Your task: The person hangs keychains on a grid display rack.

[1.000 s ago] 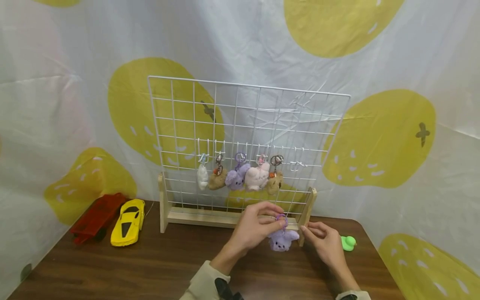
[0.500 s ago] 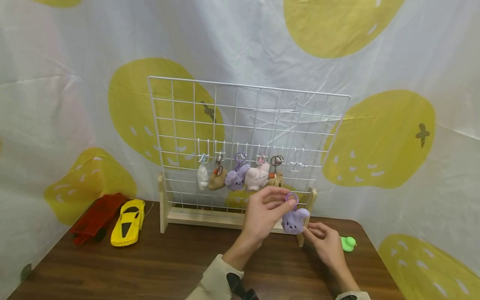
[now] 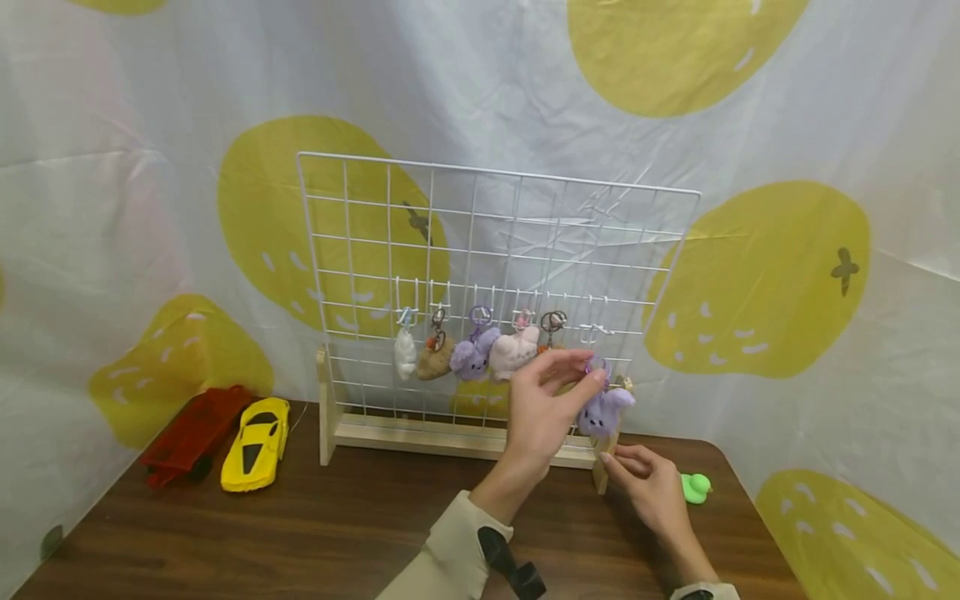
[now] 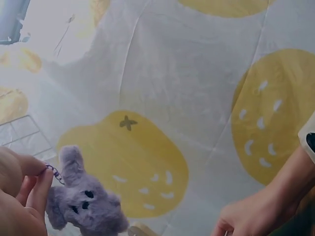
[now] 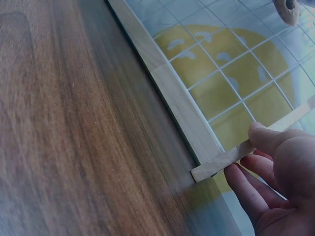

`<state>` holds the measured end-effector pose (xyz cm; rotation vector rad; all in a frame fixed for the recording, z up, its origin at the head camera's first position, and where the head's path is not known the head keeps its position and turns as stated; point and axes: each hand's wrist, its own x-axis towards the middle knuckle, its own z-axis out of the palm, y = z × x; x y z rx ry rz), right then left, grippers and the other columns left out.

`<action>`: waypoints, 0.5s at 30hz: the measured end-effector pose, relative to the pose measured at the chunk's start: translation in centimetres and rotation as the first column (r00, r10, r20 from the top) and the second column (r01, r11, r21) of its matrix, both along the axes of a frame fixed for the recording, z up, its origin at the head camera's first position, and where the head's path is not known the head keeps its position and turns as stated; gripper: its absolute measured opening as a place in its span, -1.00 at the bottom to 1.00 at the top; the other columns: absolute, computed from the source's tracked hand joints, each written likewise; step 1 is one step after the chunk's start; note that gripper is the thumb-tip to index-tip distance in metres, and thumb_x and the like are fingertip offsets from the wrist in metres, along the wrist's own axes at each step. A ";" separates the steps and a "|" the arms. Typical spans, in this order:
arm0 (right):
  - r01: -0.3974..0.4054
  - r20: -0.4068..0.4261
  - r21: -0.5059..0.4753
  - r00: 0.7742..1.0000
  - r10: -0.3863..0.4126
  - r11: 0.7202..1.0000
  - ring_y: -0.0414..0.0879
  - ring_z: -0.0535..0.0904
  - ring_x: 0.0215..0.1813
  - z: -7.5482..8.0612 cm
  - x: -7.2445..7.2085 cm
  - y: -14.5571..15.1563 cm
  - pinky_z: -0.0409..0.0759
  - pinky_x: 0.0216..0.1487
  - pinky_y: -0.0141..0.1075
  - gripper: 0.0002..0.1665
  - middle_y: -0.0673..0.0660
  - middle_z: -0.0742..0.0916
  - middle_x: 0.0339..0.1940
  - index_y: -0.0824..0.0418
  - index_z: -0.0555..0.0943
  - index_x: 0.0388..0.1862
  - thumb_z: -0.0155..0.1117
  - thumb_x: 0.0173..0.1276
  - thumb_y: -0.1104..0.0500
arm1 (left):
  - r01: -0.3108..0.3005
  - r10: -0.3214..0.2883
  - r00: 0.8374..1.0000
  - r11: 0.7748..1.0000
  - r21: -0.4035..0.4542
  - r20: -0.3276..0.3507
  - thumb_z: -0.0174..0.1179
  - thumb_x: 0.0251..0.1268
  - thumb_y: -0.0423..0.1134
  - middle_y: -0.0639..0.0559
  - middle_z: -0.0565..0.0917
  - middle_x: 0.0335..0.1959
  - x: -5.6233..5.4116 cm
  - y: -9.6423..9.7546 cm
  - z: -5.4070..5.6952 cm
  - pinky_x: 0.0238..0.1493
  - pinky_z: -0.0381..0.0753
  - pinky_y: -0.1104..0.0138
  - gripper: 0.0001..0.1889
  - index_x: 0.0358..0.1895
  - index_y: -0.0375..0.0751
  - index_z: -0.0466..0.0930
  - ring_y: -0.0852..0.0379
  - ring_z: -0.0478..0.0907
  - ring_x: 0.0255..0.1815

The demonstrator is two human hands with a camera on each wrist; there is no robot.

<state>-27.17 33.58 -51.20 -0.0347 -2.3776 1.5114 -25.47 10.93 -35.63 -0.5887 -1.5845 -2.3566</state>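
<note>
My left hand (image 3: 543,408) pinches the purple ring of a fluffy purple plush keychain (image 3: 600,412), which dangles before the right end of a white wire grid rack (image 3: 498,172). In the left wrist view the plush (image 4: 91,206) shows its dark eyes and nose, with a small chain at the fingertips. Above the ring, a white hook (image 3: 596,332) is fixed on the grid. Down at the right, my right hand (image 3: 652,487) grips the rack's wooden leg (image 5: 221,162) between thumb and fingers. Other plush keychains hang on hooks: white (image 3: 405,354), brown (image 3: 435,360), purple (image 3: 471,357), pale pink (image 3: 513,350).
Another brown plush is mostly hidden behind my left hand. A yellow toy car (image 3: 255,446) and a red toy vehicle (image 3: 198,433) stand on the wooden table (image 3: 187,542) at the left. A green toy duck (image 3: 697,487) sits beyond my right hand. A patterned cloth hangs behind.
My left hand has carried the purple plush keychain up and to the right, from low before the rack's base to just below the right-hand hook. The right hand stays on the wooden leg.
</note>
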 end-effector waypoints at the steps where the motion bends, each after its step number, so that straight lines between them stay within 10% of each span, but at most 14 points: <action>1: 0.000 -0.002 0.003 1.000 0.000 1.000 -0.42 0.81 -0.16 0.0 0.0 0.0 0.74 -0.10 -0.55 -0.55 0.30 0.88 -0.02 0.33 0.77 0.09 0.58 0.44 0.01 | -0.005 0.005 1.000 1.000 0.011 -0.006 0.52 0.31 -0.40 -0.19 0.81 0.04 -0.1 0.2 0.2 0.10 0.80 0.37 -0.71 0.07 -0.23 0.79 0.04 0.80 0.05; 15: 0.013 0.013 0.026 1.000 -0.014 1.000 -0.42 0.81 -0.12 -0.2 -0.2 0.1 0.74 -0.09 -0.54 -0.52 0.24 0.90 -0.06 0.31 0.78 0.08 0.57 0.44 -0.05 | -0.056 0.042 0.997 0.974 0.218 0.069 0.55 0.20 -0.48 -0.11 0.85 -0.04 -0.7 2.8 2.2 0.09 0.83 0.31 -0.67 0.02 -0.29 0.73 0.14 0.81 -0.04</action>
